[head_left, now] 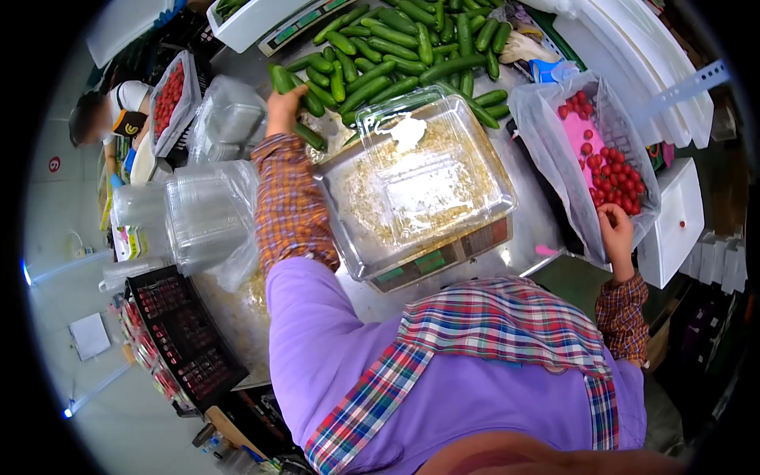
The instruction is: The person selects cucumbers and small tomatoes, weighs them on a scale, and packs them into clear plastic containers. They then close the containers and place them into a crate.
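At the left edge of the cucumber pile (396, 55), my left hand (283, 109) is closed round a short green cucumber (281, 78). My right hand (616, 231) reaches over the rim of a liner-covered crate (546, 158), its fingers curled and pinched together against the cherry tomatoes (616, 180). Whatever those fingertips hold is hidden. Between my arms, an open clear plastic clamshell box (427, 198) rests on a weighing scale (443, 260), with its lid tipped back towards the cucumbers. I see no produce in the box.
Stacks of clear plastic boxes (207, 210) stand left of my arm, near a black crate (178, 332) of packed goods. Another lined crate of red tomatoes (169, 99) sits at the far left, beside a co-worker (119, 111). A white foam box (673, 222) is at the right.
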Motion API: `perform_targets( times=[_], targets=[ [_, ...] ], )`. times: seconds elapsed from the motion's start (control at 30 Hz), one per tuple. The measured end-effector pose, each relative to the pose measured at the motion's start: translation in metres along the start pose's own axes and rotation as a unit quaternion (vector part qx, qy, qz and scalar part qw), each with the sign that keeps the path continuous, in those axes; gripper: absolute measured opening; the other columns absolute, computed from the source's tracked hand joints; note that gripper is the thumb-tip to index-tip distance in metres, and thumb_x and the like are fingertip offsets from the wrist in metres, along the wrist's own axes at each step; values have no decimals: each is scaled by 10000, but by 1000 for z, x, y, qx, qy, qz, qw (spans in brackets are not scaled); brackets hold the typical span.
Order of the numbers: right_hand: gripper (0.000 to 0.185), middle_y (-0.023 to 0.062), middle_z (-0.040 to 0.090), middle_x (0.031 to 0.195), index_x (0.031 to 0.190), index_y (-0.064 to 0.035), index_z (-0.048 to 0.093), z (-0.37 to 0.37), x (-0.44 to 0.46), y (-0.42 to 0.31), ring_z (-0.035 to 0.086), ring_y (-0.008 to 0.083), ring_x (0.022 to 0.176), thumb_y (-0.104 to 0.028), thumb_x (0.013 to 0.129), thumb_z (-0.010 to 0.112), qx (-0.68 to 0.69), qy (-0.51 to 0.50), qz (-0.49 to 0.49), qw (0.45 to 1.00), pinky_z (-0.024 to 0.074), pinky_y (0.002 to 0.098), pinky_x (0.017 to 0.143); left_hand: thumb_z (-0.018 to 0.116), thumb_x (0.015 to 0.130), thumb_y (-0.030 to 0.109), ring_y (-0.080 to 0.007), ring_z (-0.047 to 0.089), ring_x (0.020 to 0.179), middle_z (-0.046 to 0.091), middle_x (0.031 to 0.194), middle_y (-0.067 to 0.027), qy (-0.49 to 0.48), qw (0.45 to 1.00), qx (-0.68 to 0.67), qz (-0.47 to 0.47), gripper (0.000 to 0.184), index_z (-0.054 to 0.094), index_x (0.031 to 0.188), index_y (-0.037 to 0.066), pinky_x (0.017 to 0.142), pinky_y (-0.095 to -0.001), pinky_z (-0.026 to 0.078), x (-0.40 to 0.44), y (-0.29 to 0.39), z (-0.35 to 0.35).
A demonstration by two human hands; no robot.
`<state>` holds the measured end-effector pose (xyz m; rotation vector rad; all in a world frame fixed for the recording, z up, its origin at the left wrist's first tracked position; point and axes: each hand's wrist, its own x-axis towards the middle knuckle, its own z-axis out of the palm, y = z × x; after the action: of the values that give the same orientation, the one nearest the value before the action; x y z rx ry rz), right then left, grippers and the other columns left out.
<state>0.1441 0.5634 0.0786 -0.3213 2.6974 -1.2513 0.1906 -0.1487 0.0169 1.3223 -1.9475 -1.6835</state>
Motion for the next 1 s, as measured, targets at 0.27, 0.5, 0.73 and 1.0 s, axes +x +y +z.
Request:
perform_targets(
  times=[0.27, 0.5, 0.73, 1.0],
  targets=[
    [98, 17, 581, 806, 926, -17, 604, 1, 3, 5, 535, 72, 697, -30, 830, 593, 5, 14, -56, 998, 431, 215, 633, 616, 870, 145, -190, 613, 932, 613, 1084, -128, -331, 937, -107, 41, 376, 492, 1192, -4, 774, -314, 523, -171, 97, 5],
    [202, 67, 582, 907, 945, -28, 627, 39, -29, -142, 574, 126, 750, -28, 753, 689, 89, 62, -269, 957, 479, 248, 677, 646, 857, 210, -223, 604, 959, 603, 1079, -136, -383, 894, -233, 12, 427, 487, 1184, -15, 829, -356, 507, -307, 77, 90],
    [657, 138, 400, 1308, 1310, -116, 452, 66, -48, -184, 521, 308, 1090, -166, 721, 740, 110, -161, -327, 925, 449, 360, 913, 599, 892, 265, -244, 619, 880, 588, 1026, -125, -367, 853, -367, -52, 398, 474, 1173, 14, 752, -383, 547, -421, 39, 153],
    [305, 203, 537, 1235, 1042, -59, 599, 69, -62, -137, 633, 283, 945, -147, 764, 688, 272, -185, -211, 920, 501, 336, 820, 545, 922, 269, -251, 581, 993, 556, 1109, -127, -360, 820, -429, -115, 391, 445, 1213, 28, 836, -419, 522, -452, 12, 164]
  ],
)
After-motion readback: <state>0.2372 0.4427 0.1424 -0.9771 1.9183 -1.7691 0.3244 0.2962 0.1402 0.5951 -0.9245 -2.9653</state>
